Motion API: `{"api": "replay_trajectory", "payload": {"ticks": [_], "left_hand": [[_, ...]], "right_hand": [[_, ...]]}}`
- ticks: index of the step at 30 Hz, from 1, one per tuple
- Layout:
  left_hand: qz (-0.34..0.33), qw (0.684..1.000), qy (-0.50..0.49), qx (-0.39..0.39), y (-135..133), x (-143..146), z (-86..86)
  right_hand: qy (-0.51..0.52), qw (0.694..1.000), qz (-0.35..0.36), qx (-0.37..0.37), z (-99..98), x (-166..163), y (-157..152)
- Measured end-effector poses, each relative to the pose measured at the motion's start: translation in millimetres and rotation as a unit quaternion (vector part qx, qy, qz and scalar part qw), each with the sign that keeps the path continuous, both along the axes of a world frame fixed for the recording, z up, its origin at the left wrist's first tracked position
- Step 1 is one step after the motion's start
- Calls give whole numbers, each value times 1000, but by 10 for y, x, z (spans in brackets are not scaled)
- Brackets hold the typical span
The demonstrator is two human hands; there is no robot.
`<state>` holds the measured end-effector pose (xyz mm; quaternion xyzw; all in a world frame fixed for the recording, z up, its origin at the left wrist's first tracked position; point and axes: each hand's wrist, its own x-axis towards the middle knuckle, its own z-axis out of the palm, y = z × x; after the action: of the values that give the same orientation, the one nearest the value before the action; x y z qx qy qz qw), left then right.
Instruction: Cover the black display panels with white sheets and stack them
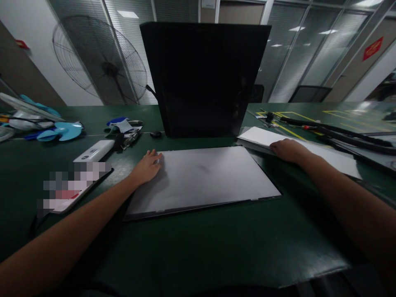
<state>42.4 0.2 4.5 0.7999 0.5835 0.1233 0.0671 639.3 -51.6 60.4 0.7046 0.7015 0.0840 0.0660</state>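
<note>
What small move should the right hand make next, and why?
Probably the right hand should lift the edge of the white flat piece slightly: its fingers are already at that edge, while the left hand rests at the left side of the framed panel, which lies flat on the green table.

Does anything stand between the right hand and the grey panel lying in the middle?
Nothing visible stands in the way. The right hand is on the edge of the white piece, with a strip of green table between it and the panel.
</note>
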Motion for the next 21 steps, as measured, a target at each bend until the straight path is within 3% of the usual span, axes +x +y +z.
{"api": "replay_trajectory", "payload": {"ticks": [5, 10, 13, 16, 21], "left_hand": [[10, 998, 55, 7, -107, 83, 123], [24, 998, 62, 15, -151, 105, 164], [43, 997, 57, 21, -150, 103, 160], [62, 998, 18, 14, -133, 83, 145], [70, 993, -98, 6, -81, 33, 91]], "right_hand": [[-47, 996, -59, 36, 188, -232, -109], [-85, 995, -43, 41, 332, -823, -342], [-97, 995, 29, 27, 352, -1359, -577], [-76, 985, 155, 3, 296, -1888, -865], [19, 941, 338, -19, 54, -2412, -1211]]}}
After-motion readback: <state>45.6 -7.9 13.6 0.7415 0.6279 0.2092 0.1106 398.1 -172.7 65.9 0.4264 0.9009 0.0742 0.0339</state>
